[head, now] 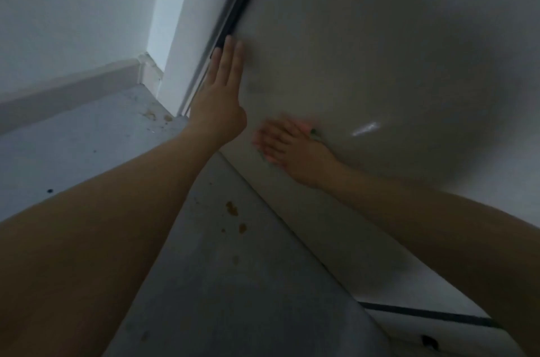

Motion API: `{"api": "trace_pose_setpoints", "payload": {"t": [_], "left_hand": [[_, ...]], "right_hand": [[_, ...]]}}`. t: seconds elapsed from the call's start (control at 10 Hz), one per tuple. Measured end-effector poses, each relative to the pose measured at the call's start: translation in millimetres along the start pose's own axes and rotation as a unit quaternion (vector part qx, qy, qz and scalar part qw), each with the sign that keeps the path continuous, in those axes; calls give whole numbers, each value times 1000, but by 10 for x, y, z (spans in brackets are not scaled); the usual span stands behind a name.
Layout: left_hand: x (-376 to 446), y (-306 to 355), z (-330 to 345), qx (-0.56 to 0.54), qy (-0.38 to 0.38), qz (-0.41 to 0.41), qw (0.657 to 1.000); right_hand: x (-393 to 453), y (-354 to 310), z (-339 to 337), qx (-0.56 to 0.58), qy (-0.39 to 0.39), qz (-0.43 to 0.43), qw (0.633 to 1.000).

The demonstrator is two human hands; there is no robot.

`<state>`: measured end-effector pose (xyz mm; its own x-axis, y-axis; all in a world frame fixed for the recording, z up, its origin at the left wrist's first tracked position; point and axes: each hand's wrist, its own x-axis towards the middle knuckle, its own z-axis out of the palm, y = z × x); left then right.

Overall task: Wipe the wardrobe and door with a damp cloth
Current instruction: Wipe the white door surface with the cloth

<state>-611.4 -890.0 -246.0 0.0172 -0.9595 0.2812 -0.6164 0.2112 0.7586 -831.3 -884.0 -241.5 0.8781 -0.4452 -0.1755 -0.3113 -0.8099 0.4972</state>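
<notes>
Wiping underway — my left hand (217, 99) braces flat on the wardrobe door (380, 64), right hand (285, 141) presses something green, barely visible — next, lower.

We are seeing a smooth, semi-glossy panel (380, 64) catching a bright glint to the right of the right hand (287, 146). Along the panel's left edge a matt black handle (233, 19), likely plastic, is showing. Below the panel, the floor (222, 283) is looking smooth, grey and stained brown. Left of the panel, the wall (73, 6) is looking matt white.
</notes>
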Motion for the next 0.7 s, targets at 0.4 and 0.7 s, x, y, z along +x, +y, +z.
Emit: {"api": "trace_pose_setpoints", "payload": {"t": [0.4, 0.7], "left_hand": [[-110, 176, 373, -87, 36, 26, 995], [-145, 417, 653, -122, 153, -9, 981]], "right_hand": [[-1686, -522, 30, 408, -185, 201, 871], [-241, -348, 276, 350, 32, 150, 924]]}}
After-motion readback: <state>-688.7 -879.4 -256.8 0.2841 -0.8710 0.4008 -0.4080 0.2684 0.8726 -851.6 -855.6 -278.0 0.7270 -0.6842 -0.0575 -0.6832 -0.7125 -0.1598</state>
